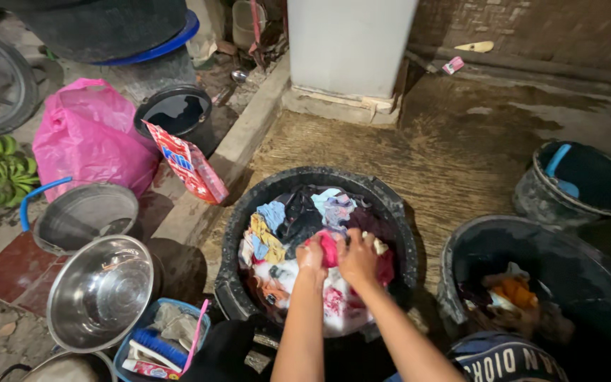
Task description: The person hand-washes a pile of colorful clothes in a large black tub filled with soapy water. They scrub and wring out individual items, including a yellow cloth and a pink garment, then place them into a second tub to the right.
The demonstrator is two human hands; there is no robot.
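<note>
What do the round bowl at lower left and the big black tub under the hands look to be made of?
Bowl: likely stainless steel, polished, with mirror-like reflections. Black tub: probably plastic or rubber, with a matte, scuffed rim. Both hands, left hand and right hand, grip a pink cloth in it.

Dim scene; light strongest at centre, from the camera side. Corners fall dark. Glare on steel bowl (pixel 100 291). Wide-angle bending at edges. Focus mostly sharp.
</note>
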